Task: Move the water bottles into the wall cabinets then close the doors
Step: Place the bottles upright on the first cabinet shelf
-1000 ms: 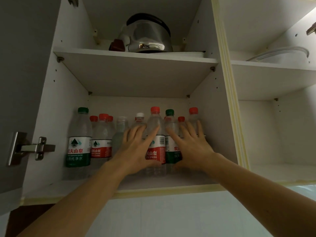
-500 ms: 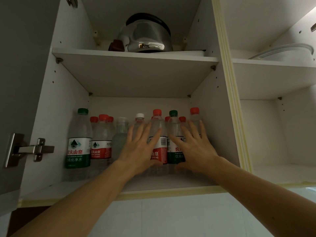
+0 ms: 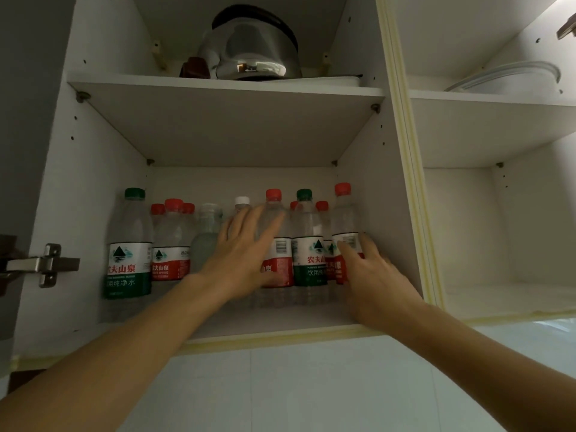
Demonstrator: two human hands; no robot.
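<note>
Several water bottles with red, green and white caps stand in rows on the lower shelf (image 3: 280, 325) of the open left wall cabinet. A tall green-capped bottle (image 3: 129, 244) stands at the far left. My left hand (image 3: 243, 260) lies flat with straight fingers against a red-capped bottle (image 3: 276, 244) in the middle. My right hand (image 3: 371, 275) touches the red-labelled bottle (image 3: 344, 226) at the right end, its fingers fairly straight, beside the cabinet's right wall. Between the two hands stands a green-capped bottle (image 3: 308, 244). The cabinet doors are open.
A steel kettle (image 3: 252, 48) sits on the upper shelf. The right cabinet's lower compartment (image 3: 498, 294) holds nothing I can see; a white lid or dish (image 3: 511, 79) lies on its upper shelf. A door hinge (image 3: 46, 265) sticks out at the left. White wall tiles are below.
My right hand has slid right and down, off the middle bottles to the bottle at the right end. The left hand stays pressed on the middle bottles.
</note>
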